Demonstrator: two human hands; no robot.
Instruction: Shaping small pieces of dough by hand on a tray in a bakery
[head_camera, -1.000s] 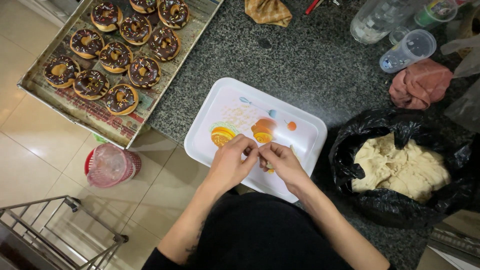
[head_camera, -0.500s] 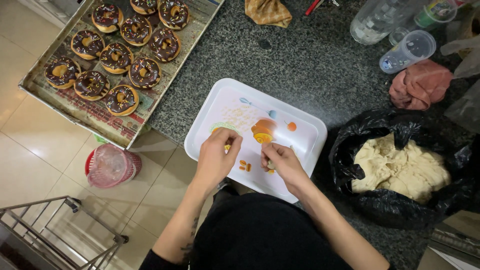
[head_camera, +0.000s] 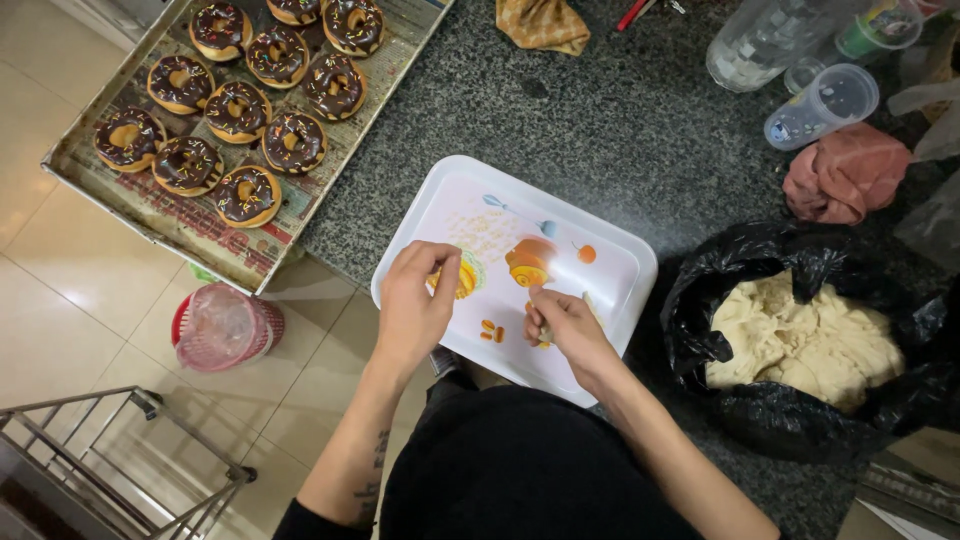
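Both hands work over a white printed tray (head_camera: 610, 255) that lies on the dark speckled counter (head_camera: 640, 130), one corner of it hanging past the counter's edge toward the person. Left hand (head_camera: 415, 305) hovers at the tray's near-left side, fingers curled in with the thumb and fingertips pinched together; what they pinch is too small to tell. Right hand (head_camera: 565, 325) rests low on the tray's middle, fingers bent narrowly around a small pale piece of dough (head_camera: 546, 333), mostly hidden under the knuckles. The two hands are apart, with a bare strip of tray between them.

The tray is a rounded rectangle, set askew: its long axis runs from the upper left down to the lower right across the view.

To the right, just beside the tray, a black plastic bag (head_camera: 740, 260) stands open with a big lump of pale dough (head_camera: 805, 340) in it. Behind that lie a crumpled reddish cloth (head_camera: 845, 175), an overturned clear cup (head_camera: 825, 105) and a clear bottle (head_camera: 760, 40). A tan cloth (head_camera: 545, 25) lies at the far edge. To the left, a metal baking sheet (head_camera: 130, 225) holds rows of chocolate-glazed doughnuts (head_camera: 245, 110), well apart from the hands. Below on the tiled floor (head_camera: 60, 310) sit a red basket (head_camera: 225, 325) lined with plastic and a metal rack (head_camera: 130, 465).
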